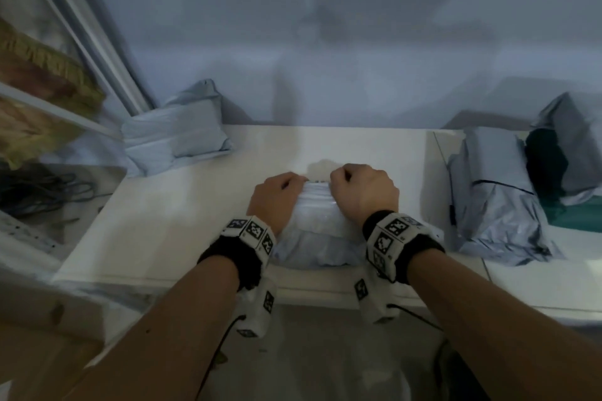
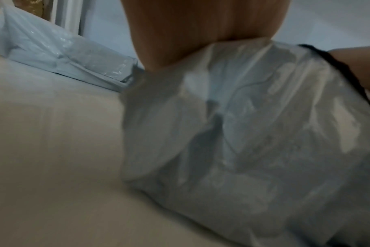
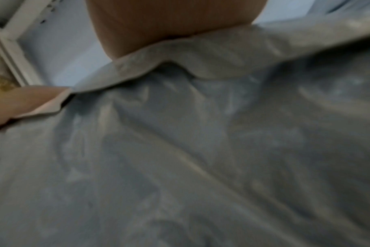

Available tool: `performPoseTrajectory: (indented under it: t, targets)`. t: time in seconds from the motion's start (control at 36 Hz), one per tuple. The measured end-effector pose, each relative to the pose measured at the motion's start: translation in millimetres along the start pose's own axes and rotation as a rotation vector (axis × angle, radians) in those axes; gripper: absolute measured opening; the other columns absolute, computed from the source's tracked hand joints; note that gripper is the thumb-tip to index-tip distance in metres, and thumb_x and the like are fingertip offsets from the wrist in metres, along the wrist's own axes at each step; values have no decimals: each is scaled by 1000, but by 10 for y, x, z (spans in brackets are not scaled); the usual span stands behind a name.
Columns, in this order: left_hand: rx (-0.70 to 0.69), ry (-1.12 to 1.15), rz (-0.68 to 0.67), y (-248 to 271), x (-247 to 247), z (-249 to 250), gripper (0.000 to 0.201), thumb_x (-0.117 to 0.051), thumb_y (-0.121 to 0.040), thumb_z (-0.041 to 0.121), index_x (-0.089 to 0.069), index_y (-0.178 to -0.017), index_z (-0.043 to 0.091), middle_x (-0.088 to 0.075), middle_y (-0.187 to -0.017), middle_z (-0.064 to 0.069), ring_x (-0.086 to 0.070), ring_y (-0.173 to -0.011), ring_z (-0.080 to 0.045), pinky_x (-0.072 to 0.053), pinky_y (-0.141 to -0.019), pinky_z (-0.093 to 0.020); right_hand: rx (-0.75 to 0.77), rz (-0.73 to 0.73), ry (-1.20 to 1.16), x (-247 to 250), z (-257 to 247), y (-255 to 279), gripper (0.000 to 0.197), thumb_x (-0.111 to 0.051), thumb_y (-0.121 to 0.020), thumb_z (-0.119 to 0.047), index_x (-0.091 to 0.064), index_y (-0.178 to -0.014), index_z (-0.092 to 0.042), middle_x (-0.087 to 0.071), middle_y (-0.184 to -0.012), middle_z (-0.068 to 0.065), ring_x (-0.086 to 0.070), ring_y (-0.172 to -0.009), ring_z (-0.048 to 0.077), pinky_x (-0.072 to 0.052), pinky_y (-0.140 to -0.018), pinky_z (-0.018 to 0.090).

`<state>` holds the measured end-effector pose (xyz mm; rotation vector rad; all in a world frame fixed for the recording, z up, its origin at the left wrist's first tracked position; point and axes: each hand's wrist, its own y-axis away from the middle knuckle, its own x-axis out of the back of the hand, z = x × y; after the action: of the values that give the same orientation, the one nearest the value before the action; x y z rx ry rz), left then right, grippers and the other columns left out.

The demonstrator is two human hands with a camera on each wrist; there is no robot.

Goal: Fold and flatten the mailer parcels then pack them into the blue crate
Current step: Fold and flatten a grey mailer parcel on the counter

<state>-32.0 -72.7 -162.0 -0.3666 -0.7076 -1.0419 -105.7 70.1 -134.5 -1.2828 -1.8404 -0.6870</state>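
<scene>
A pale grey-blue mailer parcel lies on the white table near its front edge. My left hand and my right hand sit side by side on the parcel's far end, fingers curled over its folded flap. In the left wrist view the left hand grips the crinkled parcel from above. Seen from the right wrist, the right hand holds the flap's edge over the parcel. The fingertips are hidden.
Another grey mailer parcel lies at the table's back left. Two more parcels sit at the right, one torn, with dark cloth showing. A shelf frame and dark cables are at the left.
</scene>
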Motion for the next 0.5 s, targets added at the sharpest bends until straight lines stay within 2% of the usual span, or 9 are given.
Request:
performPoseTrajectory:
  t: [0.11, 0.19, 0.22, 0.28, 0.31, 0.33, 0.36, 0.42, 0.5]
  targets:
    - [-13, -15, 15, 14, -7, 11, 31, -38, -98, 31, -69, -100, 29, -68, -111, 7, -59, -103, -14, -35, -82, -20, -27, -23, -102, 13, 53, -13, 30, -44, -87, -42, -63, -74, -23, -67, -78, 6, -62, -78, 31, -52, -74, 32]
    - [-44, -162, -3, 22, -2, 80, 32, -34, -99, 31, -64, -94, 21, -68, -102, 1, -59, -95, -21, -42, -89, -31, -27, -23, -191, 20, 116, -14, 32, -44, -84, -42, -69, -82, -23, -69, -78, 3, -63, -79, 28, -55, -76, 36]
    - [-59, -263, -13, 12, 3, 126, 33, -31, -99, 30, -62, -93, 19, -67, -99, 0, -60, -95, -23, -41, -96, -37, -30, -19, -215, 22, 135, -11, 33, -43, -83, -43, -70, -85, -24, -70, -80, 2, -63, -80, 27, -55, -77, 37]
    - [-91, -449, 0, 0, 14, 259, 34, -27, -99, 30, -60, -96, 20, -65, -100, 2, -59, -99, -22, -26, -110, -43, -17, -9, -229, 25, 155, 2, 34, -41, -83, -42, -70, -87, -24, -70, -82, 1, -63, -81, 25, -55, -78, 38]
    - [-128, -489, 28, -5, 15, 321, 34, -27, -100, 29, -60, -101, 21, -65, -104, 3, -59, -103, -20, -20, -113, -44, -4, -8, -224, 25, 158, 10, 34, -41, -84, -42, -70, -88, -23, -70, -82, 0, -63, -80, 25, -55, -78, 37]
    - [-180, -492, 49, -9, 14, 381, 33, -28, -100, 29, -59, -108, 22, -64, -109, 4, -58, -106, -19, -19, -113, -43, 5, -9, -220, 29, 160, 15, 34, -40, -85, -41, -70, -88, -23, -71, -83, 0, -62, -81, 25, -54, -78, 37]
    - [-239, -485, 53, -20, 8, 427, 32, -31, -100, 28, -59, -114, 21, -64, -113, 3, -59, -107, -18, -25, -111, -40, 12, -12, -223, 28, 163, 14, 34, -40, -86, -40, -70, -89, -24, -71, -84, 1, -62, -80, 25, -54, -78, 37]
    - [-299, -422, 8, -22, -11, 493, 32, -35, -100, 30, -58, -120, 19, -65, -115, 0, -60, -104, -21, -40, -98, -36, 15, -22, -237, 34, 161, 22, 34, -40, -86, -39, -70, -88, -24, -70, -83, 1, -62, -79, 25, -54, -77, 37]
    - [-280, -477, -57, 30, -73, 491, 36, -31, -101, 40, -61, -107, 22, -66, -103, -2, -61, -96, -25, -45, -80, -35, 29, -30, -282, 34, 191, 26, 35, -37, -85, -39, -70, -88, -26, -71, -87, -1, -62, -83, 24, -53, -80, 38]
